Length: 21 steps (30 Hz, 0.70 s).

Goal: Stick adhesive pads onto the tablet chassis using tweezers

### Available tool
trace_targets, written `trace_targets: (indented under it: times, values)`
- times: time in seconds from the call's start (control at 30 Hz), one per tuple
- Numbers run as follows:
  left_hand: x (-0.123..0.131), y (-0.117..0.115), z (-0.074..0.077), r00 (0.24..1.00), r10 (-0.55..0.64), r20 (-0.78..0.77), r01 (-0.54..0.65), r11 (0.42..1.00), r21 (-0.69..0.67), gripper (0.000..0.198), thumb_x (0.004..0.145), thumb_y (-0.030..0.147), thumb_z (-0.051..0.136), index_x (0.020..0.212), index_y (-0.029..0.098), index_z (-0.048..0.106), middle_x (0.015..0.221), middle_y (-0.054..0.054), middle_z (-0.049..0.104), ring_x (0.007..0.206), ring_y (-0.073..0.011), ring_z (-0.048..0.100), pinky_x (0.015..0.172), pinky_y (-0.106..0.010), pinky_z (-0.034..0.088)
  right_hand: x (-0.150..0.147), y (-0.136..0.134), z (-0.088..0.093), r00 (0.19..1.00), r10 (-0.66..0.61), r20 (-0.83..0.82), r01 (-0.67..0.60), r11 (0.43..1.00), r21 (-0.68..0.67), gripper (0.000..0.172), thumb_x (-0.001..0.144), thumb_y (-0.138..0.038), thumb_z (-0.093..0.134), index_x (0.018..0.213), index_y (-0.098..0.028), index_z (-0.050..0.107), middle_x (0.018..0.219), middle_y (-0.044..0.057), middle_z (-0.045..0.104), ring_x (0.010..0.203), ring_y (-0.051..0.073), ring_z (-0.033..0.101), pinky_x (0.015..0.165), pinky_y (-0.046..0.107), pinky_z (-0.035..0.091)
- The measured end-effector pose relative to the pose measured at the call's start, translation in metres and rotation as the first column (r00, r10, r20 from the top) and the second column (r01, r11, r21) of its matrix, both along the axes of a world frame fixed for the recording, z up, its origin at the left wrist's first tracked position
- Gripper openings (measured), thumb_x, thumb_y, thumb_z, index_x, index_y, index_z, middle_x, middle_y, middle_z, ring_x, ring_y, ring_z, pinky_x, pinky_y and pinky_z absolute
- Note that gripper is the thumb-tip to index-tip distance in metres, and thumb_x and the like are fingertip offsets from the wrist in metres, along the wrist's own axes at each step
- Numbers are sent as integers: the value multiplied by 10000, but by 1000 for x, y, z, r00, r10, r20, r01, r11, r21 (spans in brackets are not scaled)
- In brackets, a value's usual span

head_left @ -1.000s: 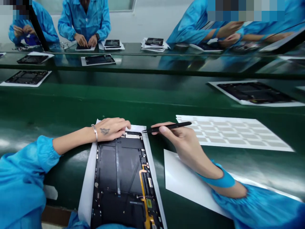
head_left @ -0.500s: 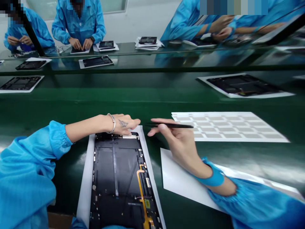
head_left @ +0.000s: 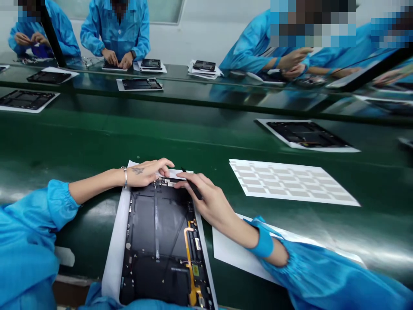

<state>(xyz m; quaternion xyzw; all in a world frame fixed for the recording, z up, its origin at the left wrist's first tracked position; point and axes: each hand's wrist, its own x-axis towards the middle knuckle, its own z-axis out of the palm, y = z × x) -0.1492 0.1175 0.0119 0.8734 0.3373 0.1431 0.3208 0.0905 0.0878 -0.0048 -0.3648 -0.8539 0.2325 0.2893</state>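
A thin black device housing [head_left: 171,241], its inner side up, lies on a white sheet [head_left: 112,258] in front of me. An orange flat cable [head_left: 189,254] runs along its right side. My left hand [head_left: 145,173] rests at the housing's far edge, the index finger stretched out and the others bent down towards small parts there. What lies under those fingertips is hidden. Black tweezers [head_left: 195,189] are in my right hand [head_left: 209,198], which is closed round them at the far right corner. The tweezers' tips are too fine to make out.
Right of the housing lies a sheet of pale grey stickers [head_left: 290,183], with a white sheet [head_left: 226,241] nearer me. Another housing [head_left: 309,134] lies beyond on the green bench [head_left: 97,133]. Co-workers in blue [head_left: 118,30] sit across, behind a raised ledge.
My right hand has moved left with the tweezers, from beside the housing to its far right corner. My left hand has shifted slightly, its index finger now raised. The view has tilted.
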Motion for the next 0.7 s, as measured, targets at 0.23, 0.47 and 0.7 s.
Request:
trace_targets:
  times: [0.23,0.47,0.7]
  values:
    - [4,0,-12,997,34,62,-35,999,17,502,804,-7,402,1273,164,355,1141,-87,631,1104,-185,575,981,-354,421,-9,2,-2,999,-45,3,45,997,62,332,964,-212,391,1255,-251,547,948,67,719,980,271,623,868,424,469]
    - [4,-7,-6,970,189,-152,-159,969,189,414,863,102,459,1260,209,414,1299,-66,540,1180,-247,453,999,-403,373,-16,9,0,997,-48,-55,43,996,-79,288,985,-328,373,1205,-238,536,870,41,704,859,221,655,809,349,484]
    - [-9,-6,0,854,387,-348,-280,905,320,186,923,343,519,975,170,559,1068,-97,594,1013,-256,541,888,-349,428,-28,24,10,989,-47,-141,27,990,-139,249,974,-350,379,1122,-233,541,794,21,721,776,199,662,748,319,477]
